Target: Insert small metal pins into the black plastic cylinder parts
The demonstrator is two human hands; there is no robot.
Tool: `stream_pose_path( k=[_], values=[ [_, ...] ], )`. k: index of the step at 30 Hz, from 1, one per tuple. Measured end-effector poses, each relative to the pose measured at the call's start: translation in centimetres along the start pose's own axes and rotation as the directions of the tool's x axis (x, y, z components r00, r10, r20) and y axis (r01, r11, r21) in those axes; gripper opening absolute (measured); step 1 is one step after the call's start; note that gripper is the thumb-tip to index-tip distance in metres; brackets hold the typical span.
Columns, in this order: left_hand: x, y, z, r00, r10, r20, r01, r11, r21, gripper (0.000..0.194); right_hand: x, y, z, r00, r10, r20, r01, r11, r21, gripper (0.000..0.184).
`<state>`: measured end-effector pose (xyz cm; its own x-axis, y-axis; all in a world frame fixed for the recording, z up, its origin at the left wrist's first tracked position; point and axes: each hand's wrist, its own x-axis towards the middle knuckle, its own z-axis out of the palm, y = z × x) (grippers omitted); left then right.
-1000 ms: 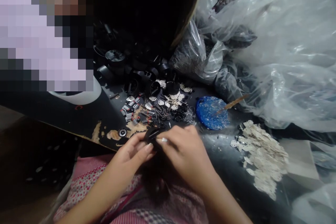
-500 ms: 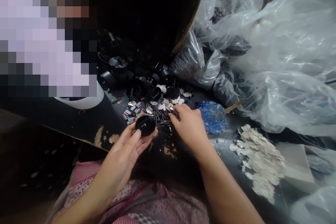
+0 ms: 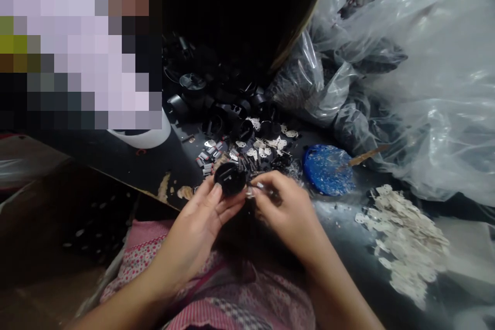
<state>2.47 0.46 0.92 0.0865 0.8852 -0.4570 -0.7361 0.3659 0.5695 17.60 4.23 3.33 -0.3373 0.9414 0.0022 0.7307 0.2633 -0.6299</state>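
My left hand (image 3: pixel 201 221) grips a round black plastic part (image 3: pixel 230 179) by its rim, its open face turned up. My right hand (image 3: pixel 286 206) is pinched on a tiny metal piece (image 3: pixel 251 192) right beside that part, at its right edge. Just beyond the hands lies a scatter of small springs, silver clips and pale metal plates (image 3: pixel 247 152) on the dark worktop (image 3: pixel 340 232). Further back is a heap of black round plastic housings (image 3: pixel 224 108).
A blue round lid (image 3: pixel 328 169) with a wooden stick lies right of the scatter. A pile of pale metal plates (image 3: pixel 402 240) sits at the right. Big clear plastic bags (image 3: pixel 406 72) fill the back right. A white bowl (image 3: pixel 143 136) stands at the left. A dark box (image 3: pixel 69 216) is lower left.
My right hand came back from the scatter of small pieces to the black part, pinched on a tiny piece. The left hand kept hold of the black part.
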Motion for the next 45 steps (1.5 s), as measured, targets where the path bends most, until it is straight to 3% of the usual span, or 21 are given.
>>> stream_pose_path(
  k=[3, 9, 14, 18, 28, 40, 45],
  values=[
    [-0.4, -0.1, 0.2, 1.000, -0.026, 0.006, 0.027, 0.998, -0.051, 0.027, -0.7, 0.1, 0.5, 0.997, -0.027, -0.071, 0.029, 0.999, 0.025, 0.010],
    [-0.6, -0.2, 0.2, 0.995, -0.101, -0.007, 0.099, 0.983, -0.157, 0.018, -2.1, 0.5, 0.8, 0.966, -0.222, -0.135, 0.222, 0.975, -0.013, 0.015],
    [-0.3, -0.9, -0.2, 0.990, -0.105, -0.097, 0.103, 0.994, -0.017, 0.021, -2.3, 0.5, 0.6, 0.940, -0.301, -0.162, 0.300, 0.953, -0.032, 0.017],
    [-0.4, -1.5, -0.5, 0.997, -0.041, -0.070, 0.049, 0.991, 0.126, 0.025, -2.0, 0.4, 0.6, 0.918, -0.368, -0.147, 0.358, 0.929, -0.093, 0.017],
    [-0.3, -1.7, -1.0, 0.997, -0.034, 0.066, 0.020, 0.979, 0.203, 0.023, -1.9, 0.4, 0.5, 0.922, -0.354, -0.154, 0.342, 0.934, -0.099, 0.019],
    [-0.3, -1.7, -1.2, 0.992, -0.023, 0.128, -0.001, 0.984, 0.181, 0.018, -2.2, 0.2, 0.3, 0.932, -0.336, -0.139, 0.323, 0.940, -0.108, 0.016],
    [-0.3, -1.8, -0.9, 1.000, 0.009, 0.026, -0.012, 0.992, 0.126, 0.014, -2.7, -0.1, 1.1, 0.935, -0.317, -0.160, 0.300, 0.946, -0.121, 0.011]
  ],
)
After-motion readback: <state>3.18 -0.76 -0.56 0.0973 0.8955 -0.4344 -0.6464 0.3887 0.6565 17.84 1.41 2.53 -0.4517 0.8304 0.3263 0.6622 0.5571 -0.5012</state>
